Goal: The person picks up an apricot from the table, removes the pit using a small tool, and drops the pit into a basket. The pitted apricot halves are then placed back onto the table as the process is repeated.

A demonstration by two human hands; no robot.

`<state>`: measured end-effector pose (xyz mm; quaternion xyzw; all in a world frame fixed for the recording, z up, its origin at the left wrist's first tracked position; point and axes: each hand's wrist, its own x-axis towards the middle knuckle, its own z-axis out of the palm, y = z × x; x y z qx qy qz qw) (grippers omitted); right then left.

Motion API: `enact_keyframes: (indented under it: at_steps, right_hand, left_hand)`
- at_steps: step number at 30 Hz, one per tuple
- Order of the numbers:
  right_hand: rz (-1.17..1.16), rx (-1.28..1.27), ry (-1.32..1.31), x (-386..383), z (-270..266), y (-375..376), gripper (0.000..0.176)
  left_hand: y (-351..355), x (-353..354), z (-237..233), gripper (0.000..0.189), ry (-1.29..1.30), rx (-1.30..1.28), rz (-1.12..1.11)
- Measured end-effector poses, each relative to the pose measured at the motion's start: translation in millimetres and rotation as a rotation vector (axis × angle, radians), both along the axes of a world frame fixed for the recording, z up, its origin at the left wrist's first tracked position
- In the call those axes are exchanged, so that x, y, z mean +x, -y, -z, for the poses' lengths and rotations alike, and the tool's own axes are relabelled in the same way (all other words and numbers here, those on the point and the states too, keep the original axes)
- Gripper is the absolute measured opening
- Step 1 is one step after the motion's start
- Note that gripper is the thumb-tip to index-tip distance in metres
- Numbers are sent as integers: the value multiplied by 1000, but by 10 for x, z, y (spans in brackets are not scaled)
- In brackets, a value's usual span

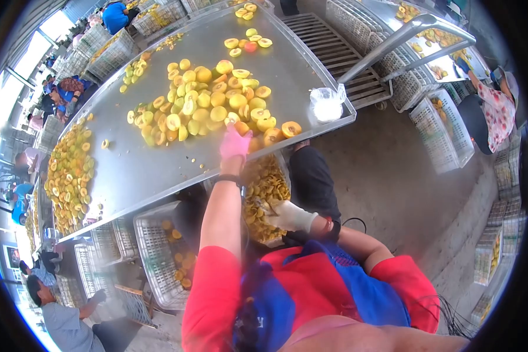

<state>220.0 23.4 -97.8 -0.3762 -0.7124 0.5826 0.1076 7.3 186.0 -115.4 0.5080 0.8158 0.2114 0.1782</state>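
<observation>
Halved yellow peaches [202, 97] lie heaped on the metal table before me. My left hand [236, 144], in a pink glove, reaches over the table's near edge with its fingers closed around a peach half at the front of the pile; the fingertips are partly hidden. Lower down, my right hand [293, 216] in a white glove is closed beside my lap, over a crate of yellow-brown peach scraps [267, 188]. Something thin and greyish shows at its fingers, too blurred to name.
The metal table [141, 182] holds another peach heap [70, 173] at left and a white container [326, 105] at its right corner. A white crate [164, 264] with peaches stands below. A metal rail [387, 50], crates and several co-workers are around.
</observation>
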Motion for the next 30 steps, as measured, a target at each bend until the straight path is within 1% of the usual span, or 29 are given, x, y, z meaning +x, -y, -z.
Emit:
enact_keyframes:
  at_steps: [2, 5, 8, 9, 10, 11, 13, 14, 15, 16, 18, 19, 22, 23, 26, 30]
  right_hand:
    - [5, 44, 19, 1, -29, 6, 37]
    - [5, 63, 22, 29, 102, -29, 35]
    - [116, -55, -9, 75, -112, -47, 31]
    - [123, 19, -33, 86, -56, -63, 31]
    - [145, -31, -47, 93, -132, -74, 34]
    - [123, 88, -66, 84, -6, -105, 36]
    - [190, 84, -144, 38, -101, -117, 29]
    - [234, 85, -210, 9, -113, -120, 26]
    - [227, 113, -225, -13, -147, -124, 26]
    - [222, 151, -241, -24, -229, -159, 26]
    - [222, 127, -250, -51, -379, -170, 24]
    - [226, 120, -258, -64, -422, -189, 24]
    - [192, 81, -279, -75, -433, -221, 20]
    - [177, 179, -285, -70, -457, -232, 19]
    - [75, 743, -278, -78, -728, -253, 20]
    - [136, 763, -187, -103, -950, -256, 25]
  left_hand:
    - [-7, -52, 0, 81, 18, -12, 27]
    - [12, -188, 240, 70, 52, 227, -67]
    - [285, -218, -87, 53, 872, 422, -88]
    - [414, -218, -104, 42, 1144, 604, -37]
    - [497, -306, -126, 43, 1261, 607, 75]
    - [619, -349, -104, 45, 1055, 651, 159]
    - [836, -284, -382, 52, 1252, 625, 221]
    - [983, -213, -637, 57, 1656, 548, 184]
    - [1088, -188, -703, 62, 1707, 555, 225]
    - [1129, -150, -770, 63, 1689, 584, 201]
    - [1236, -67, -853, 65, 1657, 622, 151]
    - [1279, -44, -880, 64, 1634, 630, 173]
    - [1379, 40, -959, 65, 1536, 637, 159]
    - [1399, 74, -1000, 66, 1505, 621, 147]
    - [1492, 138, -1045, 68, 1409, 571, 138]
    - [1568, 156, -985, 71, 1232, 520, 207]
